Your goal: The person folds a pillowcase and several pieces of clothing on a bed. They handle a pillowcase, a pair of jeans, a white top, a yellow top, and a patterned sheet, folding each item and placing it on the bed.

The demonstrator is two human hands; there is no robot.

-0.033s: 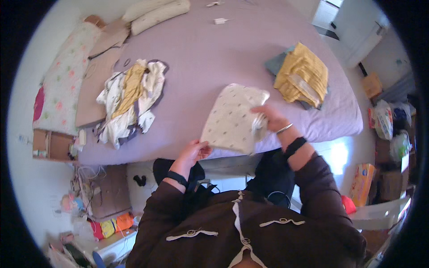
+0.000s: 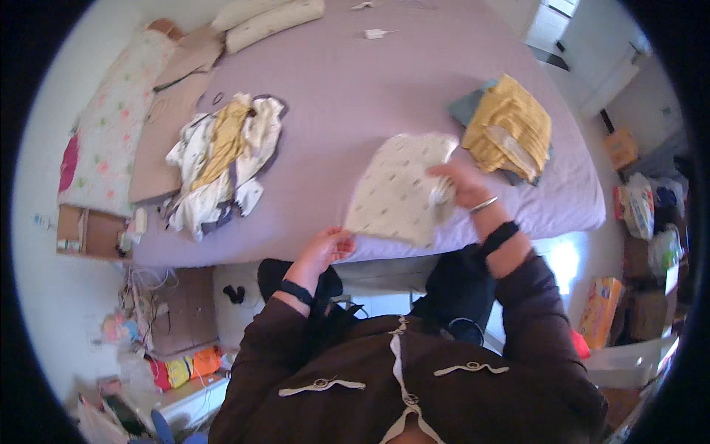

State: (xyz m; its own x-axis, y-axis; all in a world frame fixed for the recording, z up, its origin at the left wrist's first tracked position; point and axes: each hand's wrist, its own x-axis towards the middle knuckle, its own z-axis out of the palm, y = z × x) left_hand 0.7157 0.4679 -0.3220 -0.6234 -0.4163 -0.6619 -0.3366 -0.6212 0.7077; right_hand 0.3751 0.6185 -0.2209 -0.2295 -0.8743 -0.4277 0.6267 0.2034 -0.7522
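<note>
A folded white piece of clothing point(image 2: 396, 189) with small dark prints is held between my hands at the near edge of the bed. My left hand point(image 2: 330, 246) pinches its near left corner between thumb and fingers. At its right side my right hand point(image 2: 464, 185) is closed on the bunched edge. Just beyond that hand lies a folded stack of yellow clothing point(image 2: 510, 122) with a blue-green cloth point(image 2: 466, 109) sticking out beneath. A loose heap of white, yellow and dark clothes point(image 2: 222, 159) spreads over the bed's left side.
The lilac bed sheet point(image 2: 333, 89) lies under everything. Rolled pale bedding point(image 2: 275, 24) and a small white charger point(image 2: 376, 34) are at the far side. An open wooden box point(image 2: 103, 233) stands at the left corner. Bags and boxes point(image 2: 603, 311) line the right.
The white clothing has swung slightly, its far edge spreading out toward the right. Both hands keep their hold. The whole view has shifted a little.
</note>
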